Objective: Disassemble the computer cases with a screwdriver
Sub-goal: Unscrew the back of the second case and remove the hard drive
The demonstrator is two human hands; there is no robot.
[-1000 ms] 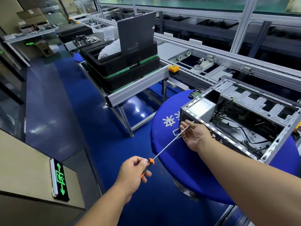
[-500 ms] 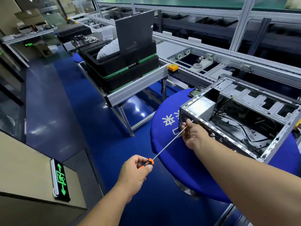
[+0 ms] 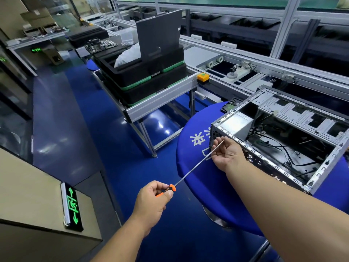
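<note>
The left hand [image 3: 153, 202] grips the long orange-handled screwdriver [image 3: 190, 172]; the right hand [image 3: 225, 153] pinches its thin shaft beside the open grey metal computer case [image 3: 283, 133].

Quantities in view: one open grey sheet-metal computer case [image 3: 283, 137]; one long-shaft screwdriver with orange-and-black handle [image 3: 190, 171]; two stacked black foam trays [image 3: 143, 80]; two green illuminated exit signs [image 3: 72, 206].

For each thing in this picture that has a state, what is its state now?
Computer case: side open, cables visible inside, lying on the blue table.
Screwdriver: held, tip at the case's rear corner.
Left hand: grips the orange handle.
Right hand: fingers guide the shaft near the tip.
Black trays: stacked.
Exit sign: lit green.
</note>
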